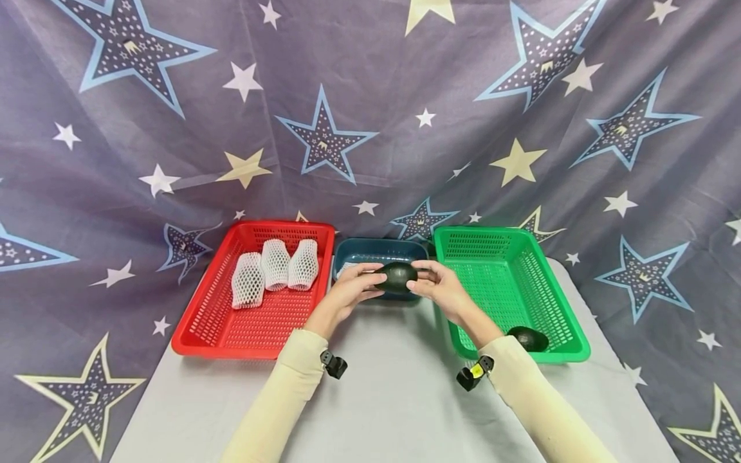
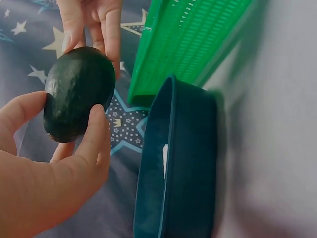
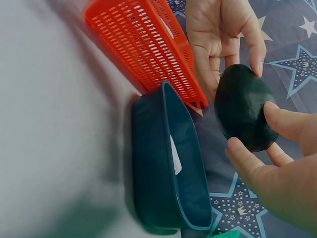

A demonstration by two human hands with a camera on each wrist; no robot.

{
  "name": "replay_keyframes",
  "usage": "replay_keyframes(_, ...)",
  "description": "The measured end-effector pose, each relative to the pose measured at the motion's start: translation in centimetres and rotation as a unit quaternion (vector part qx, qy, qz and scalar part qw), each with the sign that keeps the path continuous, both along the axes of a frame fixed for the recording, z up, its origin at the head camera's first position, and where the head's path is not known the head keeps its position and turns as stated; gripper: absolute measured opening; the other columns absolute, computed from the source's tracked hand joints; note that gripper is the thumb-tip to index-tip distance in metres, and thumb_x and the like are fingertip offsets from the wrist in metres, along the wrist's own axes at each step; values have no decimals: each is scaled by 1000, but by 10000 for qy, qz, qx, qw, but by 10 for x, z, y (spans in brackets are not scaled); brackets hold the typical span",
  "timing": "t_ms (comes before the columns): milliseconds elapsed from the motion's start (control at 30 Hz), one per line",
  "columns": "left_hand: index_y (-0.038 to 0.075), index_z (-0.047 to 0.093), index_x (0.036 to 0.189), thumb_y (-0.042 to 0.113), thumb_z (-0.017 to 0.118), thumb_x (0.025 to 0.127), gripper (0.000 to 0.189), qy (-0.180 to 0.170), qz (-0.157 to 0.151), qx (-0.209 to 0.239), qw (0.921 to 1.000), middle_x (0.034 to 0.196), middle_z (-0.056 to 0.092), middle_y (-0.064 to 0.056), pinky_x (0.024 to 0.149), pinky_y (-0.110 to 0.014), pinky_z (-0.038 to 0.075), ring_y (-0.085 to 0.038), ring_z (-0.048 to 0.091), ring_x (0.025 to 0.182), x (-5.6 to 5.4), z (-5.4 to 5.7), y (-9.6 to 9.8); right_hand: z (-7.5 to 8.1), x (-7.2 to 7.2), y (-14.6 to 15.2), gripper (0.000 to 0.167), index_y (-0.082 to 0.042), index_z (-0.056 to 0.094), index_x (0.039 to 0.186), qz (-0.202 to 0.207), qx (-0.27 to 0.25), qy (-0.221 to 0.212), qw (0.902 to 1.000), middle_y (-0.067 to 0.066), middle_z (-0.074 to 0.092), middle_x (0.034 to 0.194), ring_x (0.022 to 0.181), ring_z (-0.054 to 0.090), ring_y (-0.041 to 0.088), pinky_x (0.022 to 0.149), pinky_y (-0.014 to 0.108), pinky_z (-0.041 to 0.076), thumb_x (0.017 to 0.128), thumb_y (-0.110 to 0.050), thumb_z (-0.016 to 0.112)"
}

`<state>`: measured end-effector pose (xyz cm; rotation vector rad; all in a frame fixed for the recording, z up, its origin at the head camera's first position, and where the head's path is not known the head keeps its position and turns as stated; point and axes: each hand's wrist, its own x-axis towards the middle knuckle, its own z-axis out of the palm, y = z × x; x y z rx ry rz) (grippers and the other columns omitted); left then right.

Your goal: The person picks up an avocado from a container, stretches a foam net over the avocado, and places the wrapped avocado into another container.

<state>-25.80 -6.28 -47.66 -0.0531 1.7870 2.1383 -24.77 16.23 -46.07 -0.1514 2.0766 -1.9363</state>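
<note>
A dark green avocado (image 1: 396,277) is held up between both hands, over the dark blue bin (image 1: 370,247). My left hand (image 1: 350,290) pinches one end of it between thumb and fingers. The fingertips of my right hand (image 1: 442,289) grip the opposite end. In the left wrist view the avocado (image 2: 79,94) shows a smooth, shiny skin and a small stem end. Inside the bin, a bit of white material (image 3: 175,156) shows in the right wrist view.
On the left, a red basket (image 1: 255,352) holds several white foam net sleeves (image 1: 247,281). The green basket (image 1: 570,308) on the right has another avocado (image 1: 528,338) in its near corner. A starry curtain (image 1: 370,128) hangs behind the grey-white table (image 1: 399,399).
</note>
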Motion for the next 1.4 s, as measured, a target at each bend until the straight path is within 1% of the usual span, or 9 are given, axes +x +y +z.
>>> replay_keyframes(267, -3, 57, 138, 7, 67, 95, 45, -49, 124, -189, 9997, 133, 57, -19, 102, -44, 55, -17, 65, 96, 4, -2, 0, -4, 1, -5, 56, 3, 46, 146, -67, 183, -119, 9997, 32, 55, 139, 100, 67, 10, 94, 29, 57, 95, -4, 68)
replay_keyframes(300, -4, 57, 137, 7, 67, 94, 45, -47, 129, -200, 9997, 133, 57, -19, 101, -43, 56, -17, 66, 97, 4, -3, 0, -4, 1, -6, 56, 3, 46, 146, -80, 199, -141, 9997, 32, 55, 138, 100, 67, 10, 97, 33, 57, 95, -4, 69)
replay_keyframes(400, -5, 57, 137, 6, 67, 94, 46, -112, 109, -283, 9995, 136, 57, -22, 99, -41, 57, -19, 67, 99, 3, -5, -1, -6, 1, -8, 55, 4, 48, 144, -134, 275, -184, 9994, 32, 57, 135, 97, 67, 11, 94, 32, 58, 93, -2, 70)
replay_keyframes(533, -6, 57, 137, 5, 67, 93, 46, -315, 66, -484, 9983, 132, 60, -23, 98, -40, 57, -18, 68, 93, 3, -8, -3, -9, -1, -9, 54, 5, 51, 140, -107, 507, -229, 9984, 33, 60, 130, 96, 68, 16, 89, 30, 59, 91, -2, 72)
replay_keyframes(733, -8, 60, 130, 3, 68, 91, 41, -518, 5, -768, 9957, 120, 67, -22, 103, -46, 53, -13, 69, 83, 3, -14, -5, -15, -3, -12, 52, 6, 54, 136, -30, 938, -287, 9952, 34, 61, 128, 106, 68, 29, 95, 40, 59, 89, -3, 74)
replay_keyframes(867, -9, 61, 127, 2, 68, 91, 39, -619, 4, -951, 9935, 113, 69, -18, 105, -46, 52, -12, 68, 82, 3, -19, -7, -19, -2, -17, 47, 7, 56, 131, -101, 1165, -316, 9926, 33, 63, 124, 105, 68, 31, 94, 41, 59, 89, -1, 74)
replay_keyframes(1000, -9, 61, 127, 0, 68, 90, 39, -741, 41, -1053, 9917, 105, 70, -13, 107, -48, 50, -11, 67, 80, 5, -24, -5, -26, -1, -21, 45, 8, 58, 127, -234, 1343, -314, 9902, 31, 65, 118, 98, 67, 25, 88, 34, 59, 87, 2, 75)
replay_keyframes(1133, -9, 62, 127, -2, 67, 89, 39, -864, 138, -1180, 9891, 104, 69, -12, 107, -49, 50, -12, 66, 81, 6, -29, -3, -35, -1, -26, 42, 9, 60, 123, -382, 1406, -364, 9887, 27, 65, 110, 91, 62, 20, 78, 23, 57, 84, 6, 75)
replay_keyframes(1400, -8, 63, 127, -4, 67, 87, 41, -1026, 292, -1417, 9842, 108, 66, -12, 104, -48, 53, -17, 62, 83, 8, -40, 0, -47, -1, -33, 39, 11, 62, 118, -515, 1539, -561, 9851, 27, 63, 110, 89, 56, 18, 74, 20, 55, 81, 12, 75)
